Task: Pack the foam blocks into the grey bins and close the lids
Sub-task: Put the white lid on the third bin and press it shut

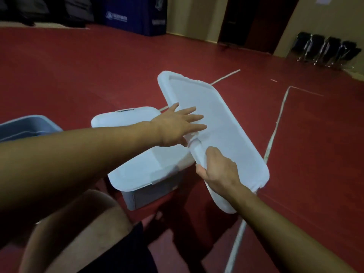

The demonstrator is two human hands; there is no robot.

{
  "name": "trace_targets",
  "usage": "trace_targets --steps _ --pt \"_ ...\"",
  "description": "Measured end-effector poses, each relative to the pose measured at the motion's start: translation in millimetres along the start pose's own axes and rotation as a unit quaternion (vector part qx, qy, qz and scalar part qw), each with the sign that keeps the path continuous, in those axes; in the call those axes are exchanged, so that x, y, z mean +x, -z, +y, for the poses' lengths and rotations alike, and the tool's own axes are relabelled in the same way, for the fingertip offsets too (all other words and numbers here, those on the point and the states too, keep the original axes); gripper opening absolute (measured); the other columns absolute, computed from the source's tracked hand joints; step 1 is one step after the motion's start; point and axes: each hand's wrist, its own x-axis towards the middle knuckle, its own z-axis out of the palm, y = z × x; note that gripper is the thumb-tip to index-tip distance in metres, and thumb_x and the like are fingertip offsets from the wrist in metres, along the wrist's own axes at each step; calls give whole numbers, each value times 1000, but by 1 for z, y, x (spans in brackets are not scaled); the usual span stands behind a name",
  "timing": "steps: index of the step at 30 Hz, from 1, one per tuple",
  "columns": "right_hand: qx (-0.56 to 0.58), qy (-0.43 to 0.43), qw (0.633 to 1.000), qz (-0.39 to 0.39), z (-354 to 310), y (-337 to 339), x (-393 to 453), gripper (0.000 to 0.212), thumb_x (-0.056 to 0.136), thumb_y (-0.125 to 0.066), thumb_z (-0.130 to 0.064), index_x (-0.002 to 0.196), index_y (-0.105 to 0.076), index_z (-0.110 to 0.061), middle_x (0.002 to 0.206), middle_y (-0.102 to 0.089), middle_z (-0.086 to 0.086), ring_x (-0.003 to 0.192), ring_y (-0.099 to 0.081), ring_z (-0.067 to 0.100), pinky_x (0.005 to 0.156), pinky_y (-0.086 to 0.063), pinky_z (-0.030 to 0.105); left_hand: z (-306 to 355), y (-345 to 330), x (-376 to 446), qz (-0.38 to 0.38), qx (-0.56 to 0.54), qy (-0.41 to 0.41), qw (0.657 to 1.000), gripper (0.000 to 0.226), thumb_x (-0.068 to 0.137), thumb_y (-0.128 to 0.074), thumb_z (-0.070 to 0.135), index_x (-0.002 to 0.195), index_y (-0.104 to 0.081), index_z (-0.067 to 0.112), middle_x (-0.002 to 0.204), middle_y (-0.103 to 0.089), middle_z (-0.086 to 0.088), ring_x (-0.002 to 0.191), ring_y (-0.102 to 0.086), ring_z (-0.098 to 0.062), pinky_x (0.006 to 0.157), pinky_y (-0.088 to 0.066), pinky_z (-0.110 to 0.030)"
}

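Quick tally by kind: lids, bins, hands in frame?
Lids: 2, the loose lid held up and the lid on the closed bin.
Bins: 2, the closed bin and the open bin.
Hands: 2, left hand and right hand.
Total: 6

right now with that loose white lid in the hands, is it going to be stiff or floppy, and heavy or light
Probably stiff: the lid keeps a flat panel though the right hand grips only one long edge. Likely light for its size, since one pinch at the rim holds it tilted off the floor while the left hand lies flat on it. Smooth plastic, so it may slip.
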Motion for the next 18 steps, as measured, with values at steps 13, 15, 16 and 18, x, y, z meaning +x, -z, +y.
trace_targets --steps 13,15,16,18 --pt "-90 291 952 -19 -230 -12 96 32 95 -48 -44 93 -30 -17 93 -41 0 63 -41 24 54 -27 34 -164 -47 -212 101 -21 149 983 11 88 -65 18 98 -68 19 101 -62 0 90 -57 -26 85 -45 -40" --pt "-84 326 941 -32 -265 -25 103 32 95 -47 -44 93 -30 -17 94 -41 1 63 -41 24 56 -30 35 -178 -64 -250 120 -33 176 976 7 86 -64 11 91 -67 16 96 -62 -2 86 -54 -26 73 -47 -39" --pt "-84 343 935 -37 -283 -32 106 32 95 -47 -44 93 -29 -18 94 -42 1 65 -42 24 57 -32 36 -184 -74 -269 125 -36 191 973 9 85 -64 7 88 -65 16 95 -61 -2 85 -53 -25 70 -47 -38" --pt "-87 373 922 -48 -316 -50 110 33 95 -48 -45 93 -29 -19 95 -42 2 67 -42 25 58 -34 37 -195 -93 -303 128 -41 220 966 15 81 -67 4 84 -62 18 93 -59 0 84 -51 -23 66 -46 -35"
